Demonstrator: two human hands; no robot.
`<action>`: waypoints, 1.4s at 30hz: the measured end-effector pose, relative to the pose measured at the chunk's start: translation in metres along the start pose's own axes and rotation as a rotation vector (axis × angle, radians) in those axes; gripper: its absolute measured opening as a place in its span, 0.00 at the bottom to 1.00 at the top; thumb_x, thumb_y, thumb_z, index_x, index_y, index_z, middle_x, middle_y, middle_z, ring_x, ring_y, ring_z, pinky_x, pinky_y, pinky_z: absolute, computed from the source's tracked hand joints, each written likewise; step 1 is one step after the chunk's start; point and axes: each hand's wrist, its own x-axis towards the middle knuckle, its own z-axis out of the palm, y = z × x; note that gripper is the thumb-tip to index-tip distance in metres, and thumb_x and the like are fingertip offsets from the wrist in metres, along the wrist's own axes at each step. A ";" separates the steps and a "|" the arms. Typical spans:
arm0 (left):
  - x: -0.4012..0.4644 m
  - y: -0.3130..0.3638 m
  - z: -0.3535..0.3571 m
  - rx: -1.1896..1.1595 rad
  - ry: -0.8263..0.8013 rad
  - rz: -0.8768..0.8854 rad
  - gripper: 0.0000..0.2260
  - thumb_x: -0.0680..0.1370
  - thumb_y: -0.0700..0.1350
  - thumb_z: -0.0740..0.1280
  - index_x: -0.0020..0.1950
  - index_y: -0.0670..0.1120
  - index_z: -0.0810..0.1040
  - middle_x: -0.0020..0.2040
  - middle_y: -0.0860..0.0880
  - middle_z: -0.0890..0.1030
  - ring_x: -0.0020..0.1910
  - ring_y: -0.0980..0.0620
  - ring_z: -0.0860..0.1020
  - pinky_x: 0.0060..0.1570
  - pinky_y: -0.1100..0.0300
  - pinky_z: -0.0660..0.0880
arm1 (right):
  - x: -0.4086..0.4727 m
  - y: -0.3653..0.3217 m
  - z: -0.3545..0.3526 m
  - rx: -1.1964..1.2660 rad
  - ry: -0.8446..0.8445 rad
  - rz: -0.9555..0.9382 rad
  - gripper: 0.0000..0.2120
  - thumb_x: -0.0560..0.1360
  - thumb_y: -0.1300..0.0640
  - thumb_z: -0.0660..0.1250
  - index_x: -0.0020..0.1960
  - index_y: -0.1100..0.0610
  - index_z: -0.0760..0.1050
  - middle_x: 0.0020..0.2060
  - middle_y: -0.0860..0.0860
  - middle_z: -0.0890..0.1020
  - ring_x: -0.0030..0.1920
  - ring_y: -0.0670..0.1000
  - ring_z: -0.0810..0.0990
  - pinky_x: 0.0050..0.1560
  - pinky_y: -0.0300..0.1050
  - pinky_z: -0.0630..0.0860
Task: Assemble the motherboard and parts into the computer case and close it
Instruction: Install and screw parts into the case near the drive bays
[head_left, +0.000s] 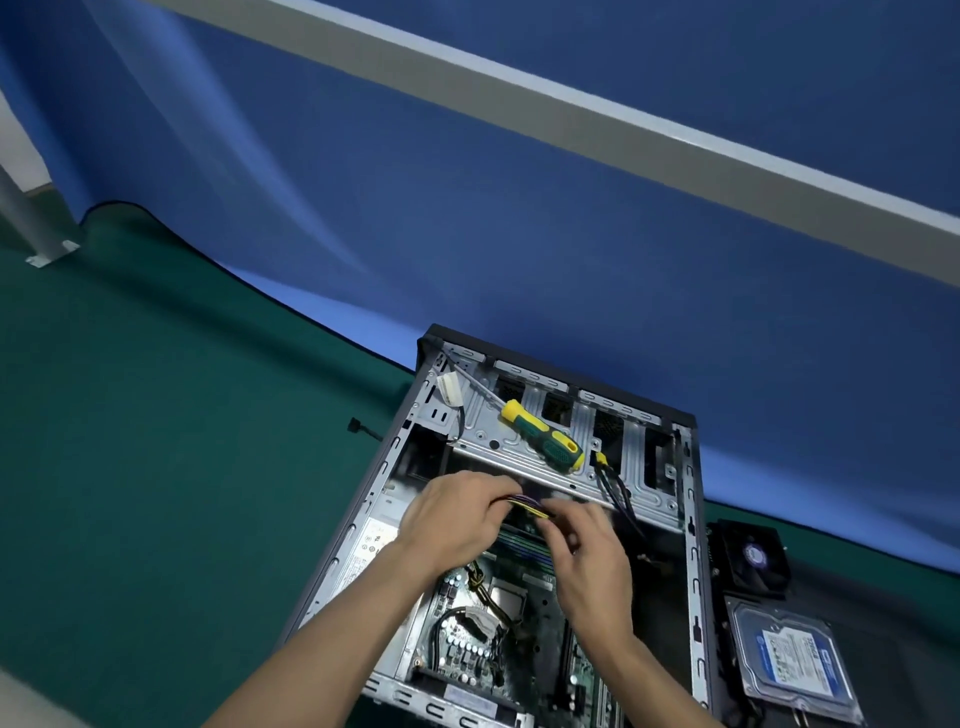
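Both hands, left (451, 514) and right (587, 558), pinch a cable bundle (524, 503) over the case (693, 519), screwdriver (543, 435) at twelve o'clock.

place: staged workbench | cues: blue backdrop cloth (519, 234); green mat (156, 441); grey frame bar (571, 114)

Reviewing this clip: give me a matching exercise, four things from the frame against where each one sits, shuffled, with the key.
Things:
1. screwdriver
2. hard drive
3. fan
4. cable bundle

Places:
A. pinched between left hand and right hand
B. on the table, right of the case, nearest the camera
C. lying on the metal drive bay inside the case
D. right of the case, beyond the hard drive

Pairs: 1-C, 2-B, 3-D, 4-A
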 end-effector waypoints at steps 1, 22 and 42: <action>0.001 0.001 0.000 0.051 -0.033 -0.011 0.09 0.79 0.49 0.59 0.54 0.55 0.78 0.46 0.55 0.82 0.46 0.52 0.79 0.50 0.55 0.76 | -0.003 0.003 0.003 0.013 0.005 0.023 0.06 0.76 0.57 0.68 0.52 0.51 0.80 0.40 0.40 0.74 0.42 0.35 0.74 0.37 0.26 0.67; 0.014 0.004 0.000 0.183 -0.161 -0.108 0.08 0.73 0.43 0.61 0.35 0.50 0.76 0.30 0.54 0.74 0.36 0.46 0.75 0.42 0.54 0.77 | 0.042 0.062 0.053 -0.046 0.089 0.630 0.11 0.78 0.61 0.61 0.47 0.68 0.79 0.39 0.62 0.82 0.42 0.61 0.81 0.46 0.54 0.78; 0.015 0.009 -0.006 0.173 -0.207 -0.138 0.12 0.62 0.37 0.59 0.38 0.44 0.81 0.32 0.49 0.78 0.34 0.48 0.75 0.42 0.53 0.79 | 0.050 0.065 0.041 -0.325 -0.099 0.610 0.17 0.78 0.63 0.60 0.32 0.67 0.71 0.30 0.60 0.76 0.37 0.59 0.78 0.38 0.42 0.68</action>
